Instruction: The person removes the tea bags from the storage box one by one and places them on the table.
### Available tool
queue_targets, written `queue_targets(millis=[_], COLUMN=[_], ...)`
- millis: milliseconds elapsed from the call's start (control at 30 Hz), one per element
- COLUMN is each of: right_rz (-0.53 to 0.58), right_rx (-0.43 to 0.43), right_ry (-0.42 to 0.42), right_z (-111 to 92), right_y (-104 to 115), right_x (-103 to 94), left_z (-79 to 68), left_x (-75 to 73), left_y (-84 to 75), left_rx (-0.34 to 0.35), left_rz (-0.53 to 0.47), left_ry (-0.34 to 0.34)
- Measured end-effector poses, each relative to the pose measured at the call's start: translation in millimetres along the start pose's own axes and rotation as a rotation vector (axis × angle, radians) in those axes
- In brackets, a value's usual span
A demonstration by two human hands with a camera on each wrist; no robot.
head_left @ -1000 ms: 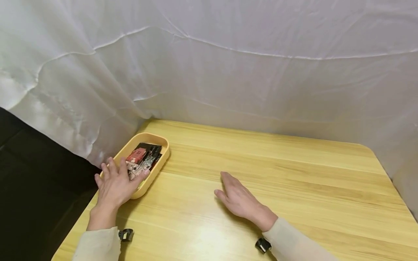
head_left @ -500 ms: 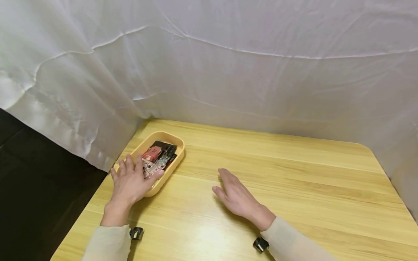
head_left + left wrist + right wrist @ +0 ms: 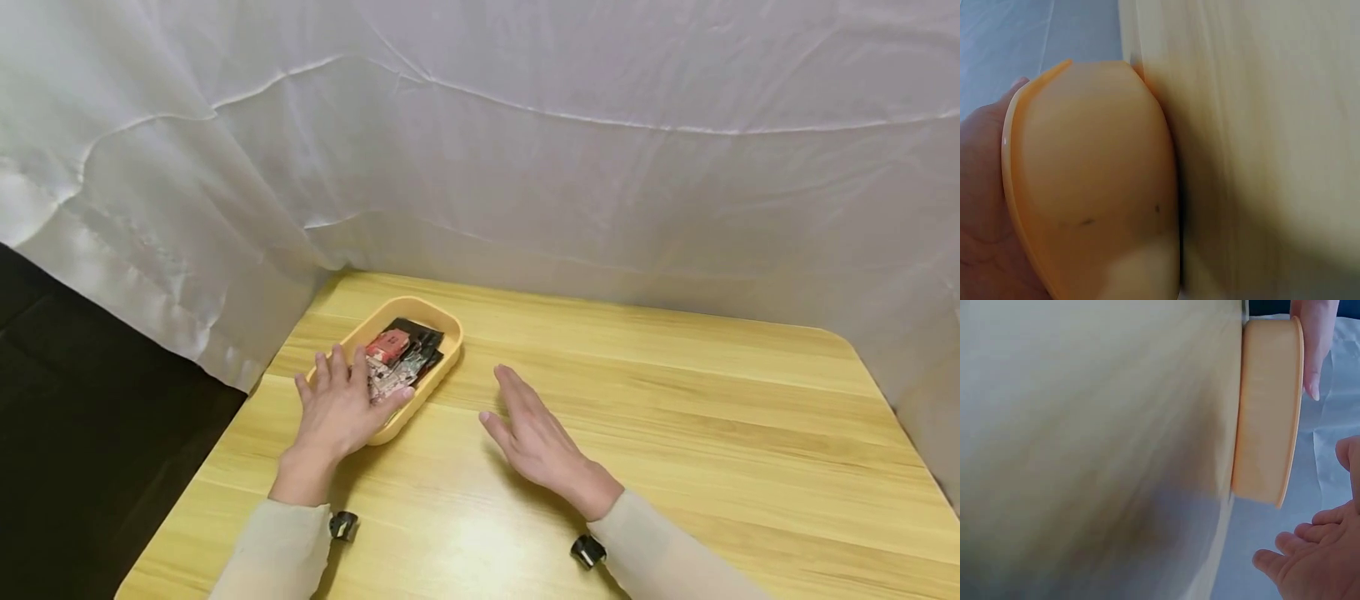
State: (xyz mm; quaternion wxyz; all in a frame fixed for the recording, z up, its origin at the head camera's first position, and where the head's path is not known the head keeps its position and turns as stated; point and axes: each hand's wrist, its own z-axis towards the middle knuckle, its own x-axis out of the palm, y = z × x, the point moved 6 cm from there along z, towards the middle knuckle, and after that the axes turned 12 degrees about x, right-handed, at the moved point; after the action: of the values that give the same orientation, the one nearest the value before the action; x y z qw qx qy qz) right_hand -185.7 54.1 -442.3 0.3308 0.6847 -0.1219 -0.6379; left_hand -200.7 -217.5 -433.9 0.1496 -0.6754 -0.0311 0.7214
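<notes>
A shallow yellow-orange tray (image 3: 429, 388) with rounded corners sits on the left part of the table. Flat printed pieces, a red one (image 3: 390, 343) on top among black and greyish ones, lie piled inside it. Across the tray's near end rests my left hand (image 3: 333, 412), its fingers spread over the left rim and its thumb over the right rim. Only bare tray wall (image 3: 1097, 162) and part of the palm (image 3: 985, 206) show in the left wrist view. To the right of the tray, apart from it, my right hand (image 3: 536, 437) holds nothing, fingers extended and thumb apart.
The pale wood table (image 3: 675, 433) extends to the right of both hands. A silvery cloth (image 3: 562, 183) hangs behind it and at the sides. Past the table's left edge lies a dark area (image 3: 90, 433). Each wrist carries a small black camera.
My left hand has slid the tray to the right and slightly away, its pieces riding along. My right hand has moved slightly forward and left, staying extended.
</notes>
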Motion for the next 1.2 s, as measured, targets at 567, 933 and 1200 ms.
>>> queue_targets(millis=[567,933,1200], right_rz=[-0.019,-0.045,-0.041], right_rx=[-0.030,0.022,0.080], right_ry=[-0.069,-0.070,-0.061], right_z=[17,22,26], right_y=[11,3,-10], right_x=[-1.9,1.0,-6.0], left_z=[16.3,14.6,13.1], left_x=[12.8,6.0,-1.5], left_y=[-61.2,-82.8,-92.4], left_rx=[0.074,0.100,0.105], left_rz=[0.007,-0.049,-0.108], left_ry=[0.028,0.095,0.043])
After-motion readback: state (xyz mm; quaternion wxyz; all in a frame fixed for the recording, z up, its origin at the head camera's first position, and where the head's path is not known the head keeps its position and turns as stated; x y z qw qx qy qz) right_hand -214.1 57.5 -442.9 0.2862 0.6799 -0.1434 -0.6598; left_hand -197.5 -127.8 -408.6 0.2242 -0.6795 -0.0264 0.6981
